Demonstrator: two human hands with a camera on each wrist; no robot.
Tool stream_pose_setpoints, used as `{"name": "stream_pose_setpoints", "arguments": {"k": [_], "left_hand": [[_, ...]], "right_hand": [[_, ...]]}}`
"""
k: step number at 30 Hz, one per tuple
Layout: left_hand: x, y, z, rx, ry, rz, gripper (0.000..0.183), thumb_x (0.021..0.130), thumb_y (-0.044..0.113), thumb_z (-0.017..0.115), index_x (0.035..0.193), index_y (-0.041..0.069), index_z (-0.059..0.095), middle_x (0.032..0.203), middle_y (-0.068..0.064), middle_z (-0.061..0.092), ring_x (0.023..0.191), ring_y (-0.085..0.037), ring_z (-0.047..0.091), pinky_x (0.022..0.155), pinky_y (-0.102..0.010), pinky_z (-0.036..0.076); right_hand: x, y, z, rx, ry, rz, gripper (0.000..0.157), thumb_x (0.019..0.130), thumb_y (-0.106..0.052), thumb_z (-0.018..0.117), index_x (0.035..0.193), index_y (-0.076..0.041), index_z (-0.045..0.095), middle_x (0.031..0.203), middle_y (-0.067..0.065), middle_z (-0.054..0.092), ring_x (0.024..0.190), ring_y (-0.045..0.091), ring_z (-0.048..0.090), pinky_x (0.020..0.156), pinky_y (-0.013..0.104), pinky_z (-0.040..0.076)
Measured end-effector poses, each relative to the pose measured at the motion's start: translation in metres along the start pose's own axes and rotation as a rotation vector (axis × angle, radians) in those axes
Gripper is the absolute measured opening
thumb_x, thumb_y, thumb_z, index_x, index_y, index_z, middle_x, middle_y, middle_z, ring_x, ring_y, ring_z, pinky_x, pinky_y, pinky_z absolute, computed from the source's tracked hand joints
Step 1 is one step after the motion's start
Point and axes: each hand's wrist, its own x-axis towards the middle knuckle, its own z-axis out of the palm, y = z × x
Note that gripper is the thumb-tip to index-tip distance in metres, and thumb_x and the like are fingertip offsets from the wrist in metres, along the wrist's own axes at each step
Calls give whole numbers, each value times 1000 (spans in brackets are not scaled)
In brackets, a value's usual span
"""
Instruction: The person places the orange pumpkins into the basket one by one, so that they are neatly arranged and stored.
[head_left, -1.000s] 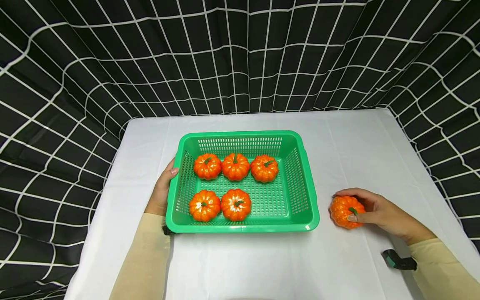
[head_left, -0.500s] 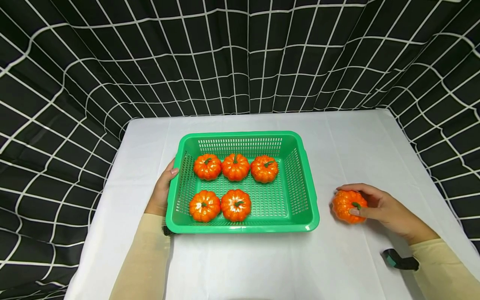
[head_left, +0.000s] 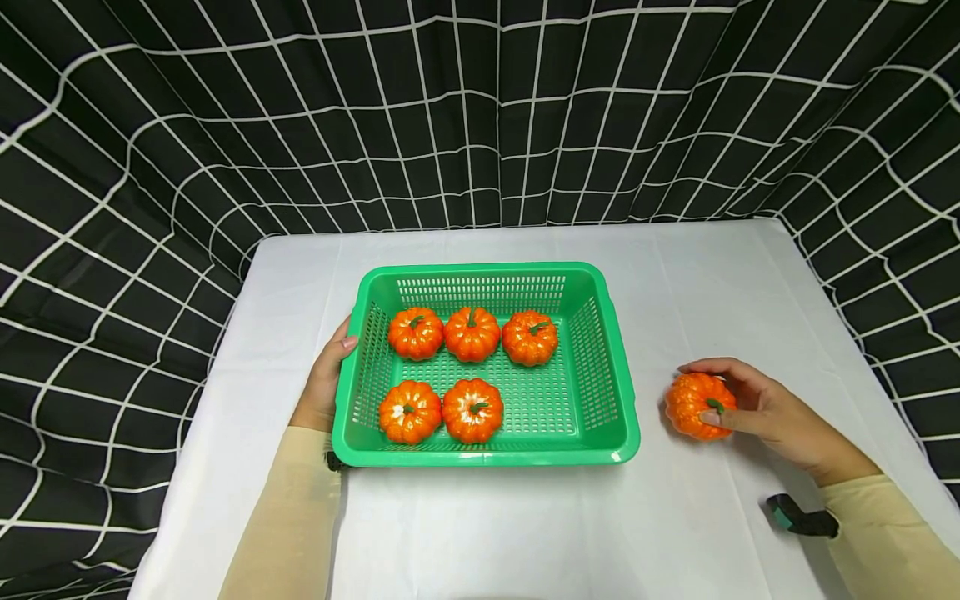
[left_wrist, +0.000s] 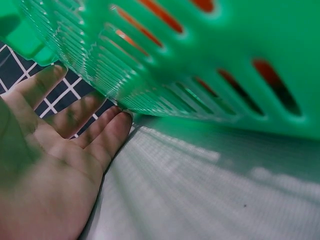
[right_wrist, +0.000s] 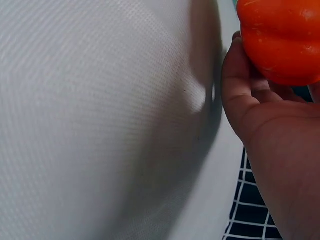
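Note:
My left hand (head_left: pixel 325 379) holds the left side of a green plastic basket (head_left: pixel 480 457). In the head view its thumb lies on the rim; in the left wrist view its fingers (left_wrist: pixel 80 116) touch the slotted outer wall. Several small orange pumpkins, such as this pumpkin (head_left: pixel 472 410), sit in the basket, three along the back and two in front. To the right of the basket, my right hand (head_left: pixel 780 423) grips another orange pumpkin (head_left: pixel 696 407) with a green stem, thumb on the near side and fingers behind. The right wrist view shows this pumpkin (right_wrist: pixel 282 42) held above the cloth.
A white cloth (head_left: pixel 525 533) covers the table. Black curtains (head_left: pixel 495 125) with white grid lines hang behind it and on both sides. A small dark device (head_left: pixel 802 517) sits at the right wrist. Inside the basket, its front right floor (head_left: pixel 543 412) shows bare.
My right hand and its pumpkin have shifted slightly away from me, the pumpkin rising a little off the cloth. The left hand, the basket and the pumpkins inside keep their places.

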Motion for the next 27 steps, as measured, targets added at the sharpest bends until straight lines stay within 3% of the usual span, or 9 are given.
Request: {"name": "stream_pose_setpoints", "arguments": {"k": [9,16,27], "left_hand": [[-1,0,1,-6,-4,-13,72,103,22,30,175,23,28,163,-18,43,122,-26,61,101,-39,56],[-1,-1,0,-5,3,-20,73,102,22,31,175,23,28,162,-17,44,122,-26,61,101,-38,56],[-1,1,0,-7,-1,-14,73,102,21,30,175,22,28,160,-18,46,120,-29,61,99,-39,57]], "right_hand": [[2,-4,-4,-21,7,-37,55,95,13,72,147,0,59,138,8,66,122,18,62,96,22,53],[5,-12,-5,-60,17,-31,54,97,9,72,148,-3,61,142,8,66,127,18,60,99,20,51],[12,-19,-9,-1,-14,-74,57,97,15,67,152,2,56,147,10,63,129,19,61,100,23,53]]}}
